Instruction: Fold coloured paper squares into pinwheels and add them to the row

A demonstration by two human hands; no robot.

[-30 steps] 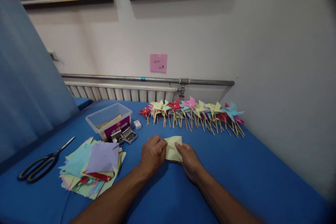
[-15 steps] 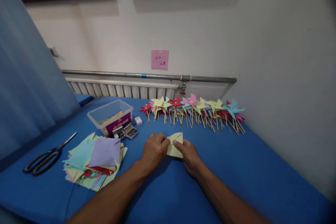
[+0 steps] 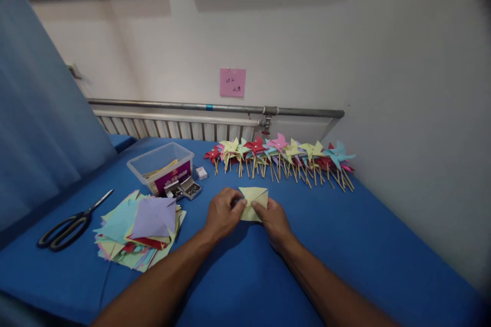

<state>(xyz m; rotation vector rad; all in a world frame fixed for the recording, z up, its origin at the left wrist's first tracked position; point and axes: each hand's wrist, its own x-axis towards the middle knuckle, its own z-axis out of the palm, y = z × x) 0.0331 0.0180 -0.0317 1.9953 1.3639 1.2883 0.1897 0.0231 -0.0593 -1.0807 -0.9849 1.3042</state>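
Observation:
A pale yellow paper square (image 3: 253, 195), slit in from its corners, is held up above the blue table between both hands. My left hand (image 3: 225, 210) pinches its left edge between thumb and fingers. On the other side, my right hand (image 3: 273, 217) grips the paper, its thumb lying on the front near the middle and its fingers behind. Left of my hands lies a loose pile of coloured paper squares (image 3: 155, 217), a purple one on top. Just behind that pile are small open boxes of metal pins (image 3: 191, 188).
Finished paper pinwheels on sticks (image 3: 291, 149) lie in a row along the table's back. A clear plastic tub (image 3: 163, 156) holds sticks at back left, beside a small white box (image 3: 201, 173). Scissors (image 3: 74, 222) lie at far left. A radiator (image 3: 176, 126) lines the wall.
The yellow paper has turned to lie flatter and squarer to view, showing more of its left corner. My left hand's fingers have shifted along its left edge.

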